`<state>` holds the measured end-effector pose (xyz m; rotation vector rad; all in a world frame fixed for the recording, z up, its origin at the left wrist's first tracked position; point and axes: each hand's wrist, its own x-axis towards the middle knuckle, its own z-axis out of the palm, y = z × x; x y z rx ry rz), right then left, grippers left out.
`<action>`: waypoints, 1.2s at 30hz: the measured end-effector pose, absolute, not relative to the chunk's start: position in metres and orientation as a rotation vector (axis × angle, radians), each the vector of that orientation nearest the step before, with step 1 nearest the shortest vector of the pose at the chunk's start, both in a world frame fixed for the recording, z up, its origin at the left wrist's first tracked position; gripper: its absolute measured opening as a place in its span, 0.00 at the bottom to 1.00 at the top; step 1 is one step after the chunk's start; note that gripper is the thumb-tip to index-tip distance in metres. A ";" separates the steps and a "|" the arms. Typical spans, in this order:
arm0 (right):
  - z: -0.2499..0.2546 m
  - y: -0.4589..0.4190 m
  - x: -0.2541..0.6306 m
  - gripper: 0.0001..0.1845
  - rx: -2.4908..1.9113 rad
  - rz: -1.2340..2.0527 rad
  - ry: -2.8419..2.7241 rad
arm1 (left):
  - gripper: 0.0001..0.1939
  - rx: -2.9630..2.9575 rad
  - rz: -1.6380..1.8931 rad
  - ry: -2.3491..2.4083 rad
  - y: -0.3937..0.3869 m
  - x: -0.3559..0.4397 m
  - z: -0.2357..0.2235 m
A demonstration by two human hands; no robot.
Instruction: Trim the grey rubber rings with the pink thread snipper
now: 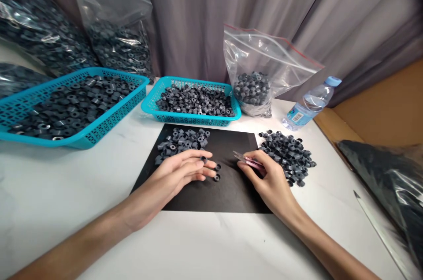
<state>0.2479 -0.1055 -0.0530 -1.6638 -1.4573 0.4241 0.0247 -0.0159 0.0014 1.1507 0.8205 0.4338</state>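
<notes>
The left hand [180,173] was reaching in over the black mat [228,192], palm turned inward, fingers extended and lightly curved, and there at the fingertips sat one small dark ring [203,159], thumb and fingers nearly closed around it! Two loose rings [217,173] lay on the mat just beside those fingers. Across the mat, the right hand [269,178] had its fingers folded and its thumb pressed in, pinching a pair of pink tweezers [253,163], the metal tips pointing toward the left hand and well apart from the ring. Behind the left hand spread a heap of grey pieces [185,141] on the mat; by the right hand, a second pile [289,156] sat mostly on the white table [132,249]. Further back stood two blue baskets, the large one [89,139] at left and the smaller one [198,119] in the middle, both loaded with dark pieces, then an open-topped clear bag [253,77], partly filled, with a water bottle [310,103] tilting in view to its right.
</notes>
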 end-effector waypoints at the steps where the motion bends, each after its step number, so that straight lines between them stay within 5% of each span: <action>1: -0.052 -0.106 0.246 0.06 -1.646 0.453 -1.455 | 0.13 1.163 0.431 0.823 -0.017 0.025 0.002; 9: -0.046 -0.107 0.239 0.07 -1.519 0.685 -1.467 | 0.15 1.341 0.429 0.797 -0.020 0.032 -0.008; 22: -0.042 -0.104 0.236 0.11 -1.406 0.848 -1.249 | 0.30 2.815 0.372 1.005 -0.027 0.048 -0.042; 30: -0.039 -0.107 0.233 0.09 -1.414 0.833 -1.343 | 0.15 2.813 0.312 0.777 -0.022 0.040 -0.040; 36: -0.041 -0.109 0.229 0.10 -1.427 0.833 -1.314 | 0.11 2.122 0.350 0.884 -0.022 0.036 -0.023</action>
